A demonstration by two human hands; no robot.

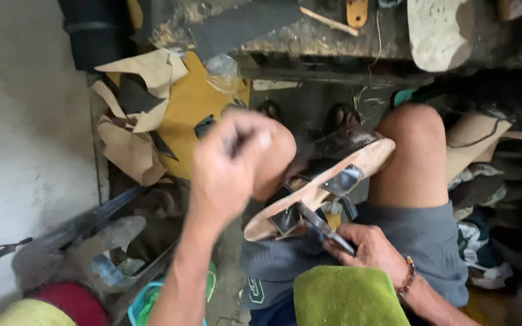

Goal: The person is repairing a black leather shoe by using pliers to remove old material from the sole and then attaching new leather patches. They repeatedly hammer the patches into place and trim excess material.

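Note:
A tan shoe last with black leather straps (321,184) lies sole-up across my lap, between my knees. My right hand (367,247) grips dark pincers (321,224), whose jaws pull a strap near the heel end of the last. My left hand (231,163) is raised above my left knee, blurred, its fingers closed; something small and dark seems pinched in it, but I cannot tell what. A beaded bracelet (408,278) circles my right wrist.
A green cloth (345,296) lies over my right forearm. Tan and black leather scraps (137,115) sit on a yellow sheet at left. A cluttered workbench (333,36) with a pale sole (439,30) runs along the top. Tools and bowls (92,253) crowd the lower left.

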